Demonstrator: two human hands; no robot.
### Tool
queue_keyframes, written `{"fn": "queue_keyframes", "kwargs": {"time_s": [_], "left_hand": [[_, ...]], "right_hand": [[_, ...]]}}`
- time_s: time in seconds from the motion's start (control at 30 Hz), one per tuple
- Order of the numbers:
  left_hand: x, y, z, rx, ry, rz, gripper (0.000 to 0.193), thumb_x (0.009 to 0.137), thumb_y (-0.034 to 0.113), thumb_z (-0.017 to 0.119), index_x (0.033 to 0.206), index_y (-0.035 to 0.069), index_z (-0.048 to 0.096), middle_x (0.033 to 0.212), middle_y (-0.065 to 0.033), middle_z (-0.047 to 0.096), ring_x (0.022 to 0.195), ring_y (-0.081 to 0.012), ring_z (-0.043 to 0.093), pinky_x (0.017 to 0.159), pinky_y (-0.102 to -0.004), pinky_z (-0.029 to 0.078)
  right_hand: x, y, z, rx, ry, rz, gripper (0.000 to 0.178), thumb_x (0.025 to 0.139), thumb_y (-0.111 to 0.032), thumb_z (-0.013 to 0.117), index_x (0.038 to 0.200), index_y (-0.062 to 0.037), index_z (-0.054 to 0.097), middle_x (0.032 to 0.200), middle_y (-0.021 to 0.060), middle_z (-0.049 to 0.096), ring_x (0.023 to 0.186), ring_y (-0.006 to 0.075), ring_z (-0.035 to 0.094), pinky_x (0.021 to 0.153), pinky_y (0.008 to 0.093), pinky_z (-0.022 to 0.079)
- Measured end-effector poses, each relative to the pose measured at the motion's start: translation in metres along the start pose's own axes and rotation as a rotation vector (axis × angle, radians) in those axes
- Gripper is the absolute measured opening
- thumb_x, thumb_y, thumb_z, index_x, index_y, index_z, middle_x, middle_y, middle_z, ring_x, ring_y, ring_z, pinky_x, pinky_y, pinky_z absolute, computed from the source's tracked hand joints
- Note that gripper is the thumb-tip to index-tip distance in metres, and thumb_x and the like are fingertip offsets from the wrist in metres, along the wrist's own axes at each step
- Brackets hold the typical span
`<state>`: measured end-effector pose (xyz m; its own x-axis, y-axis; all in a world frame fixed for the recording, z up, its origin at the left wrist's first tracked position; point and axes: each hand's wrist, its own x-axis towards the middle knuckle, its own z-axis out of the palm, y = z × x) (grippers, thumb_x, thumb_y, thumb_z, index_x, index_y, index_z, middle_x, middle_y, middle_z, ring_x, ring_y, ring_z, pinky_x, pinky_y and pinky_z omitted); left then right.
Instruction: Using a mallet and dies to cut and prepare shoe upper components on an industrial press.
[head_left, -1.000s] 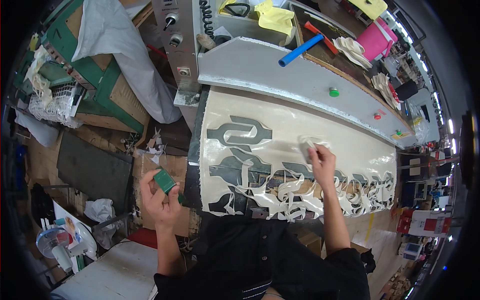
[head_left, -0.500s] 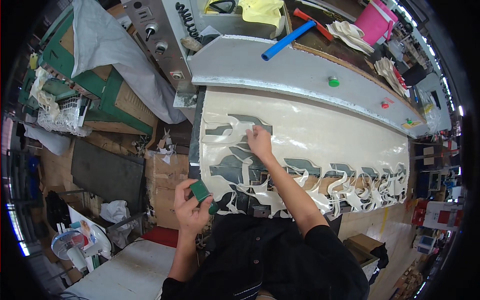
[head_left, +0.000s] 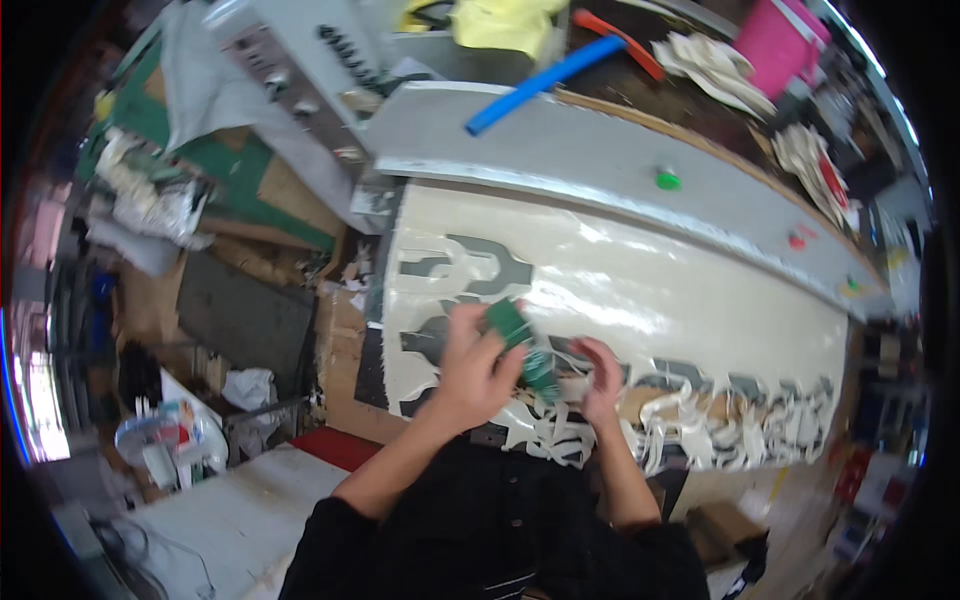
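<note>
My left hand point(head_left: 475, 365) is closed around a green block-like tool point(head_left: 525, 350), blurred by motion, so its exact kind cannot be made out. It is held over the near left part of a cream sheet point(head_left: 620, 270). My right hand point(head_left: 603, 385) is just to the right of the tool, fingers apart and somewhat curled, with nothing visible in it. Dark openings with curved outlines point(head_left: 505, 270) run along the sheet's left and near side. Tangled cream offcut strips point(head_left: 690, 420) hang along its near edge, below and beside my right hand.
A grey machine beam point(head_left: 560, 140) with a green button point(head_left: 668, 180) spans the far side of the sheet. Above it lie a blue-handled tool point(head_left: 545, 85) and a pink bucket point(head_left: 778, 45). A white table point(head_left: 210, 540) stands at lower left, beside a small fan point(head_left: 150, 435).
My left hand has brought the green tool rightward and up over the sheet. My right hand has left the far-left cut-outs and moved nearer and rightward. The view has shifted slightly.
</note>
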<state>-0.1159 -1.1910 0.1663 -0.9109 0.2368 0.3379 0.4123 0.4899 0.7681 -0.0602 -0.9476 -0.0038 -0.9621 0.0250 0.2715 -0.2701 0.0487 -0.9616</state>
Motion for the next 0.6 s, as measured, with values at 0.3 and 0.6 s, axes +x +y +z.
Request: {"fn": "queue_keyframes", "kwargs": {"time_s": [0.3, 0.6], "left_hand": [[0.034, -0.070, 0.150, -0.477, 0.082, -1.026, 0.035, 0.101, 0.030, 0.068, 0.104, -0.004, 0.077, 0.087, -0.0219, 0.074, 0.088, -0.0307, 0.070, 0.078, -0.0437, 0.053], [0.005, -0.114, 0.133, 0.067, -0.075, -0.583, 0.042, 0.089, 0.030, 0.081, 0.120, 0.002, 0.074, 0.094, -0.0184, 0.072, 0.082, -0.0329, 0.071, 0.079, -0.0443, 0.057]], "right_hand": [[0.023, 0.008, -0.081, -0.732, 0.123, -0.388, 0.146, 0.048, -0.065, 0.099, 0.164, -0.0112, 0.029, 0.165, 0.0298, 0.030, 0.152, 0.0468, 0.033, 0.122, 0.0585, 0.033], [0.031, 0.056, -0.091, -0.850, -0.026, 0.012, 0.061, 0.076, -0.022, 0.091, 0.133, -0.0142, 0.071, 0.149, 0.0198, 0.059, 0.140, 0.0412, 0.050, 0.119, 0.0572, 0.035]]}}
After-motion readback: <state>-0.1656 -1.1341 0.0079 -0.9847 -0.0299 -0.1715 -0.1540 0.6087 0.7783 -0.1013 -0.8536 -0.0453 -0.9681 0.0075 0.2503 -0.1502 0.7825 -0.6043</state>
